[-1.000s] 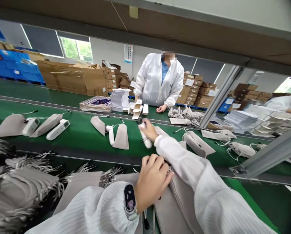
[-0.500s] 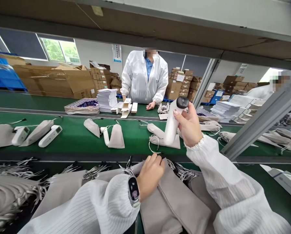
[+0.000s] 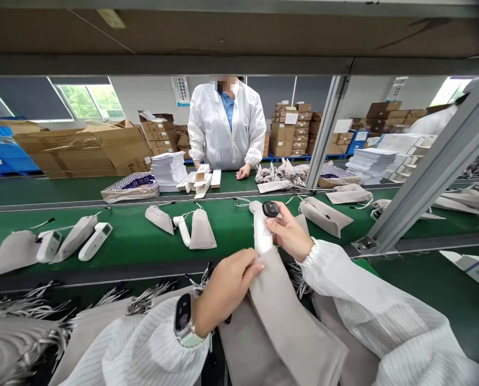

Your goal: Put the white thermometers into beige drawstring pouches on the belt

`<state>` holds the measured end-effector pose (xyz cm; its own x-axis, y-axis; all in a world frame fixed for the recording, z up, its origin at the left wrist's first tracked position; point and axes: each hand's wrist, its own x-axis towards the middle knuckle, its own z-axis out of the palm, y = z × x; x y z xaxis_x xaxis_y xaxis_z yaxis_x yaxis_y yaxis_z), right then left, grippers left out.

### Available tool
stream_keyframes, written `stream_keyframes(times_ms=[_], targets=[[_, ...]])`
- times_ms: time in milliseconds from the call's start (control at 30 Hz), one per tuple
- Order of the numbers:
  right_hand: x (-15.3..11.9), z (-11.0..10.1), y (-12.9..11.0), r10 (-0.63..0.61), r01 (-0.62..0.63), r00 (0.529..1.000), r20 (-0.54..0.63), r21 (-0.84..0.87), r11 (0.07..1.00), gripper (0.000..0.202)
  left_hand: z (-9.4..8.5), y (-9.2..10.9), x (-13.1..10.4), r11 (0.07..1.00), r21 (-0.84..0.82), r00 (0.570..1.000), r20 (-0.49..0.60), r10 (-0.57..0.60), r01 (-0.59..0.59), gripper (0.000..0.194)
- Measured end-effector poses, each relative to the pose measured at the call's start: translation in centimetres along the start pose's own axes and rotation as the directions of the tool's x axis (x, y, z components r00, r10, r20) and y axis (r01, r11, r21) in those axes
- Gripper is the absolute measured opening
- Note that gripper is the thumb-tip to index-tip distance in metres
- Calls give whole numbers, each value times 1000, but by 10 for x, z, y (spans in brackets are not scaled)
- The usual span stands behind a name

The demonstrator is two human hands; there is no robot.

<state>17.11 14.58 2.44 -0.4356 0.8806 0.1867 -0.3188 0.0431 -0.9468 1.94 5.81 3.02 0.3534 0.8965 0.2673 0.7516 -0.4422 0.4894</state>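
Note:
My right hand (image 3: 290, 230) grips a white handheld device (image 3: 262, 230) by its black-capped top end. The device's lower end sits at the mouth of a grey drawstring pouch (image 3: 291, 316); how far it is inside, I cannot tell. My left hand (image 3: 229, 284), with a watch on the wrist, pinches the pouch at its opening. Under this pouch lie more flat grey pouches (image 3: 243, 348), their white cords bunched along the far edge.
A green conveyor (image 3: 231, 230) ahead carries several grey pouches and white devices (image 3: 96, 241). Across it stands a person in a white coat (image 3: 227, 128) beside open small boxes (image 3: 202, 181) and stacked white papers (image 3: 168, 170). A slanted metal post (image 3: 420, 171) rises at right.
My right hand has brought the white device down and left to the pouch's mouth. My left hand has taken hold of the pouch and raised its open end. The view has shifted slightly.

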Motion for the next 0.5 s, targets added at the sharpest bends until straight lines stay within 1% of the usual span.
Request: stream_keyframes(times_ms=[67, 100, 133, 167, 200, 233, 267, 300, 333, 367, 400, 433, 467, 500], targets=[[-5, 4, 1, 100, -86, 985, 144, -99, 991, 34, -8, -2, 2, 996, -84, 994, -113, 2, -11, 17], [-8, 6, 2, 170, -133, 960, 222, -171, 976, 38, -11, -3, 3, 994, -104, 987, -162, 3, -20, 16], [-11, 8, 2, 254, -181, 921, 297, -251, 951, 44, -15, -4, 4, 993, -115, 981, -192, 1, -24, 16], [-13, 8, 2, 330, -212, 872, 361, -328, 920, 50, -19, -6, 4, 993, -118, 981, -196, -1, -22, 16], [-14, 7, 0, 377, -216, 835, 401, -393, 894, 54, -24, -7, 4, 993, -114, 984, -179, -8, -12, 16], [-14, 3, -2, 388, -193, 827, 407, -442, 876, 56, -30, -7, 4, 994, -105, 989, -143, -30, 15, 16], [-12, -2, -6, 346, -147, 862, 371, -471, 870, 57, -36, -7, 3, 994, -97, 994, -84, -65, 56, 18], [-10, -9, -10, 243, -82, 928, 283, -481, 873, 55, -43, -6, 1, 990, -101, 995, 4, -100, 100, 21], [-7, -16, -15, 91, -10, 985, 148, -477, 879, 51, -50, -4, -1, 981, -126, 985, 108, -131, 145, 25], [-5, -21, -20, -58, 50, 998, -2, -464, 884, 48, -57, 0, -3, 965, -179, 966, 208, -152, 191, 29], [-6, -23, -23, -146, 88, 984, -101, -439, 894, 45, -64, 4, -6, 937, -259, 947, 277, -161, 235, 33], [-8, -20, -24, -162, 104, 980, -116, -398, 912, 44, -69, 9, -9, 898, -352, 942, 295, -161, 264, 36], [-14, -12, -24, -116, 95, 992, -41, -345, 934, 47, -74, 14, -12, 855, -447, 954, 251, -163, 264, 36], [-21, 1, -22, -32, 55, 996, 86, -285, 957, 54, -76, 19, -14, 819, -526, 972, 163, -168, 230, 35]])
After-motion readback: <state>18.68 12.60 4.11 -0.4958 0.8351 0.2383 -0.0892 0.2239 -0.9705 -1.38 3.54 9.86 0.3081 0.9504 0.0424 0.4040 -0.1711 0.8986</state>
